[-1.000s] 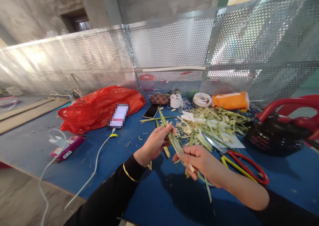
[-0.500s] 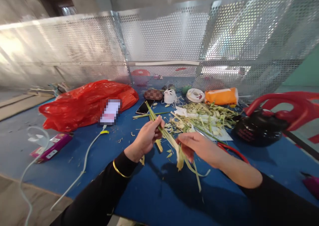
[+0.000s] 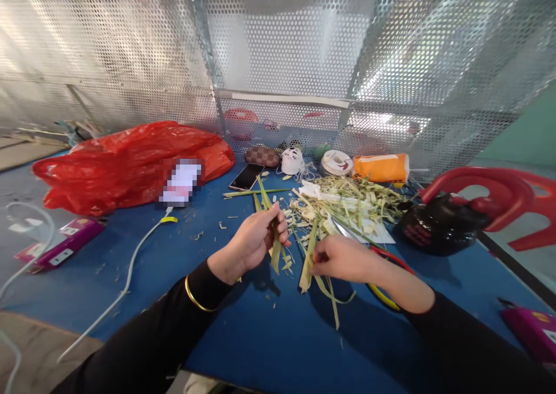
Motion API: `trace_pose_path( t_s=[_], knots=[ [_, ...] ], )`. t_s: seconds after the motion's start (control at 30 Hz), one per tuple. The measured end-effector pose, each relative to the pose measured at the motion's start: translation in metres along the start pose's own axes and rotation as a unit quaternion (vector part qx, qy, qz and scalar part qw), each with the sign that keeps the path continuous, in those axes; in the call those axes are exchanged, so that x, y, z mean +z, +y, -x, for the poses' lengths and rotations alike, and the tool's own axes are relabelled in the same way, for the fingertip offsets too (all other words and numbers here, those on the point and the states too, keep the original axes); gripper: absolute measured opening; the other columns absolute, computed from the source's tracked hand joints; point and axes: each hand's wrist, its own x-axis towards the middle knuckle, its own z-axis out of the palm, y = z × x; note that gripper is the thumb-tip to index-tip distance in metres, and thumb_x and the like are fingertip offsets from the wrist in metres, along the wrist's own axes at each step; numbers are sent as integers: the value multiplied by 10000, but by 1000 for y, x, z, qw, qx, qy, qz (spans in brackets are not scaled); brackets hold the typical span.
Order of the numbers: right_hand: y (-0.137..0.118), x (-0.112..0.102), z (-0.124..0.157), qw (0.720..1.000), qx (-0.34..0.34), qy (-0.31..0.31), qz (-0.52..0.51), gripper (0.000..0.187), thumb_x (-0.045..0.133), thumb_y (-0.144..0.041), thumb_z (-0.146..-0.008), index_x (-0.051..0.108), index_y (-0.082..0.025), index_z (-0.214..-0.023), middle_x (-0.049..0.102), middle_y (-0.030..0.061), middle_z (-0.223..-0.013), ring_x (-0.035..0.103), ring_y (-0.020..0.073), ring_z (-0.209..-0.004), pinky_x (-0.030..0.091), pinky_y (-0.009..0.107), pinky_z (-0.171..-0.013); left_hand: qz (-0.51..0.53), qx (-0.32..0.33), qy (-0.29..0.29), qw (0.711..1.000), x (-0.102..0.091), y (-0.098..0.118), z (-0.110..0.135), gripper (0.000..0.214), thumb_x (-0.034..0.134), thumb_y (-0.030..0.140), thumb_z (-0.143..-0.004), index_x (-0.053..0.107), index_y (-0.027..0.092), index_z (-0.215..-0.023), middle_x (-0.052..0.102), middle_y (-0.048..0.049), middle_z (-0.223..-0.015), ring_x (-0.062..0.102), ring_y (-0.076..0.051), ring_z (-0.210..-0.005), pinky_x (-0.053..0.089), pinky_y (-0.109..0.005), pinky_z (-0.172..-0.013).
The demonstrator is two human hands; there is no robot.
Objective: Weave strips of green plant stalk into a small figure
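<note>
My left hand [image 3: 254, 240] is closed around a long green leaf stalk [image 3: 266, 205] whose tip points away from me. My right hand [image 3: 343, 258] pinches a pale green strip [image 3: 307, 258] peeled off that stalk, and thinner shreds hang below it onto the blue table [image 3: 269, 336]. A gold bangle sits on my left wrist. Both hands hover just above the tabletop, a hand's width apart. Behind them lies a heap of green and pale trimmings [image 3: 351, 205].
Red-and-yellow-handled scissors [image 3: 382, 266] lie under my right forearm. A red plastic bag [image 3: 125, 162], a phone [image 3: 247, 177], a white cable [image 3: 125, 284], a purple box [image 3: 61, 246], an orange packet [image 3: 382, 167] and a black-and-red kettle [image 3: 438, 226] surround the spot. A perforated metal screen [image 3: 304, 64] backs the table.
My right hand has torn a strip away from the stalk and drawn it down and to the right. The hands have separated, and the camera tilted down.
</note>
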Motion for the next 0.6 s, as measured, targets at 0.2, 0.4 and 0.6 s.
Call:
trace_pose_path(
  t_s=[0.2, 0.4, 0.6],
  knots=[
    [-5, -8, 4, 988, 38, 58, -140, 248, 586, -342, -791, 536, -200, -594, 506, -34, -466, 444, 101, -433, 303, 243, -460, -38, -8, 19, 999, 2, -5, 1, 332, 450, 349, -937, 564, 145, -702, 518, 19, -556, 556, -114, -465, 495, -260, -557],
    [-18, -6, 8, 925, 16, 99, -368, 363, 615, -497, -781, 517, -192, -611, 526, -28, -519, 495, 102, -491, 380, 233, -498, -31, 5, 18, 999, 9, -20, 4, 293, 552, 367, -887, 684, 118, -808, 692, -104, -847, 656, -178, -760, 535, -289, -695],
    [-31, 8, 7, 918, 33, 137, -372, 377, 678, -506, -722, 541, -189, -571, 522, -31, -524, 495, 106, -477, 416, 253, -522, 0, 16, -71, 997, 15, -29, 9, 366, 637, 434, -822, 710, 130, -1012, 697, -110, -962, 651, -190, -842, 493, -287, -804]
  ],
)
